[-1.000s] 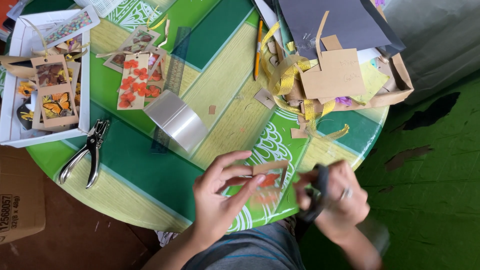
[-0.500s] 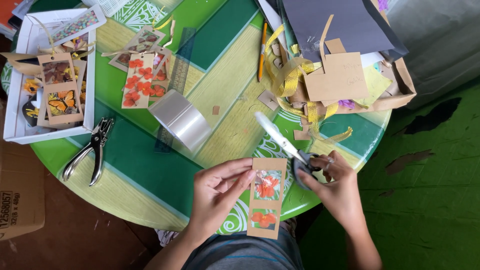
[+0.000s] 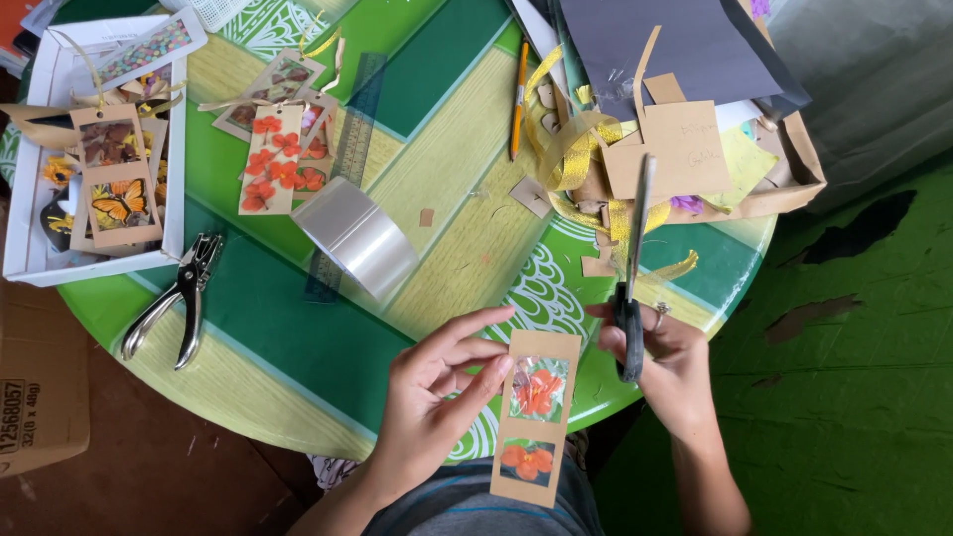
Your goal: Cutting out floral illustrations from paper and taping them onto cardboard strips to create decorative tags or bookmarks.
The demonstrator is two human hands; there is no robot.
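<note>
My left hand pinches a long brown card bookmark by its left edge; the card has two windows showing orange flowers and stands upright over the near rim of the round green table. My right hand grips black-handled scissors, blades pointing away from me toward the paper pile, just right of the bookmark and apart from it.
A roll of clear tape lies mid-table on a green ruler. A hole punch rests at the left. A white tray holds finished bookmarks. More flower bookmarks, a pencil and a box of paper scraps lie farther back.
The bookmark has swung from flat and sideways to upright in my left hand. My right hand has turned the scissors so the blades point straight away from me.
</note>
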